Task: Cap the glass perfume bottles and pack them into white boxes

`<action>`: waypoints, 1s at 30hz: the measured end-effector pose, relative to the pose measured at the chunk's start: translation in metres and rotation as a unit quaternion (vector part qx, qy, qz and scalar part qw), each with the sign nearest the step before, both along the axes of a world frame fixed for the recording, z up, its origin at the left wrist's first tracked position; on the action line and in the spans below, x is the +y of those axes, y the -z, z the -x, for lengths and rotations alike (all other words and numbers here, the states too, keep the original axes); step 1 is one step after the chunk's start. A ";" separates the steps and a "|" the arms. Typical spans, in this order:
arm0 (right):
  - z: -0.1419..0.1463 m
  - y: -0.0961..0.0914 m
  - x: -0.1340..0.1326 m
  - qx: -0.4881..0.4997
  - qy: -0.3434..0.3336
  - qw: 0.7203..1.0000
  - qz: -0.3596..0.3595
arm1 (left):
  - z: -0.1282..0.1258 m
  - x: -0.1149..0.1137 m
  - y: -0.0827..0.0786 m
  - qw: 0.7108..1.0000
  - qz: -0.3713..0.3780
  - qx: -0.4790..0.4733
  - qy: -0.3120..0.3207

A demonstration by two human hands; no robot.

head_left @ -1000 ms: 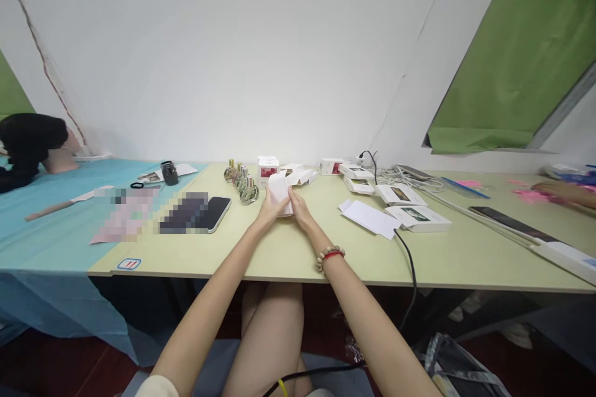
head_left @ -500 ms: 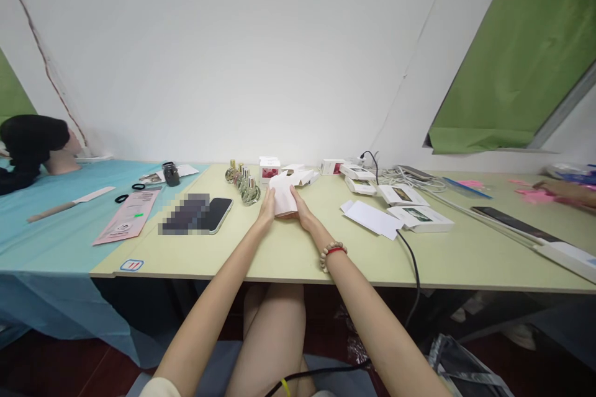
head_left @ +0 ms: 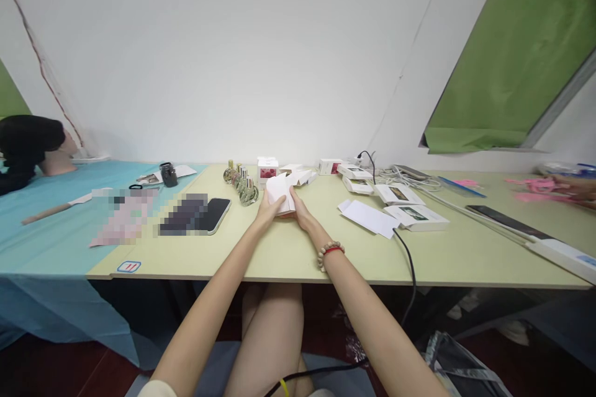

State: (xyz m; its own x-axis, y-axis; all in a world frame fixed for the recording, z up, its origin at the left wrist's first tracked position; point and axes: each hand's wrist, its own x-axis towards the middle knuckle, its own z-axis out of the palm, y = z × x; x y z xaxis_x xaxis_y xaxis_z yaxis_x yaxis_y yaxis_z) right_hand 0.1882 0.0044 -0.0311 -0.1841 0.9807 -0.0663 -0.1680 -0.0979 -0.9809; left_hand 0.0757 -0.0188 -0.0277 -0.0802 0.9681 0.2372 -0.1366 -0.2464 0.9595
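Between my two hands is a small white cardboard box (head_left: pixel 280 191), held just above the table. My left hand (head_left: pixel 267 211) grips its left side, with the thumb laid across a white flap. On the opposite side, my right hand (head_left: pixel 302 209) is wrapped round the box edge, its fingers partly hidden behind. Left of the box stand several glass perfume bottles (head_left: pixel 248 192) with gold and silver caps. Behind it sits an upright white box with a red picture (head_left: pixel 267 169), next to some partly unfolded white cartons (head_left: pixel 300 175).
To the right lie a flat white carton (head_left: pixel 370 217), picture boxes (head_left: pixel 421 217), a black cable (head_left: pixel 410 254) and a power strip (head_left: pixel 563 254). A phone (head_left: pixel 218 214), a jar (head_left: pixel 168 173), a knife (head_left: pixel 65 206) and a mannequin head (head_left: pixel 56 158) are leftward. Another person's hand (head_left: pixel 577 189) touches pink pieces at far right.
My left thumb has moved onto the top of the white box, and its flap now sits folded further over. At far right the other person's hand has shifted with the pink pieces.
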 end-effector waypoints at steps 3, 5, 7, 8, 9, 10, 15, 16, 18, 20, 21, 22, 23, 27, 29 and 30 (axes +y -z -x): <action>0.000 0.001 0.000 0.011 -0.004 1.000 0.004 | 0.001 -0.004 -0.003 0.999 -0.003 0.032 -0.005; 0.000 0.002 0.001 0.017 -0.007 1.000 0.005 | 0.001 -0.007 -0.005 0.999 -0.005 0.051 -0.008; 0.000 0.002 0.001 0.018 -0.010 1.000 0.003 | 0.001 -0.009 -0.007 0.998 -0.005 0.068 -0.010; 0.000 0.002 0.002 0.018 -0.011 1.000 0.002 | 0.001 -0.010 -0.007 0.997 -0.006 0.075 -0.011; 0.001 0.001 0.002 0.018 -0.012 1.000 -0.001 | 0.001 -0.011 -0.008 0.997 -0.007 0.082 -0.011; 0.001 0.001 0.002 0.019 -0.012 1.000 -0.004 | 0.001 -0.012 -0.008 0.996 -0.009 0.089 -0.011; 0.002 -0.001 -0.002 0.007 0.004 1.000 -0.025 | 0.000 -0.013 -0.006 0.993 -0.011 0.118 -0.021; 0.002 -0.001 -0.004 0.000 0.004 1.000 -0.031 | 0.000 -0.012 -0.005 0.992 -0.009 0.123 -0.026; 0.003 -0.002 -0.007 -0.010 -0.005 0.999 -0.046 | -0.001 -0.011 -0.003 0.991 -0.006 0.132 -0.036; 0.003 -0.002 -0.009 -0.009 -0.012 0.998 -0.058 | -0.001 -0.010 -0.002 0.989 -0.003 0.140 -0.046; 0.003 -0.002 -0.010 -0.007 -0.012 0.998 -0.060 | -0.001 -0.010 -0.002 0.988 -0.002 0.144 -0.051; 0.003 -0.002 -0.010 -0.005 -0.012 0.998 -0.061 | -0.001 -0.009 -0.002 0.988 -0.001 0.147 -0.055; 0.003 -0.001 -0.010 -0.003 -0.010 0.998 -0.061 | -0.001 -0.009 -0.002 0.987 0.001 0.150 -0.059; 0.004 -0.001 -0.009 0.006 0.000 0.999 -0.048 | 0.000 -0.011 -0.002 0.984 0.013 0.168 -0.057; 0.005 0.000 -0.008 0.014 0.007 0.999 -0.038 | 0.000 -0.012 -0.002 0.985 0.011 0.166 -0.043; 0.006 0.000 -0.007 0.020 0.010 0.999 -0.036 | 0.000 -0.012 -0.002 0.986 0.007 0.163 -0.036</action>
